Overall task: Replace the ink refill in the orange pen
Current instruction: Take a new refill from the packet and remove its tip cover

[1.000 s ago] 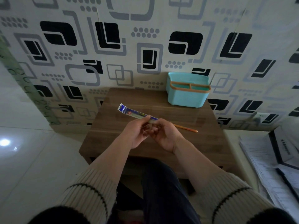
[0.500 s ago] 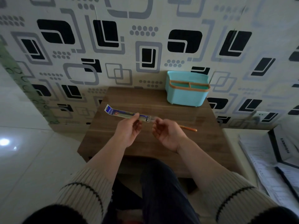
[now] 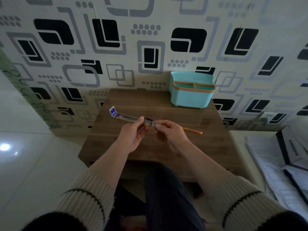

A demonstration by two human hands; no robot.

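Observation:
My left hand (image 3: 133, 135) pinches a long clear refill packet (image 3: 126, 117) with a blue header card, held above the wooden table (image 3: 150, 147) and pointing up-left. At the packet's right end my right hand (image 3: 170, 133) pinches with thumb and forefinger; whether it touches the packet's end or a refill tip I cannot tell. The orange pen (image 3: 192, 130) lies on the table behind my right hand, its left part hidden by that hand.
A turquoise desk organiser (image 3: 191, 95) with an orange rim stands at the table's back right against the patterned wall. Papers and a dark box (image 3: 286, 157) lie on a white surface to the right. White floor tiles are at the left.
The hands pulled apart from a close grip, the packet shifting left with my left hand. My right hand has since come back to the packet's right end.

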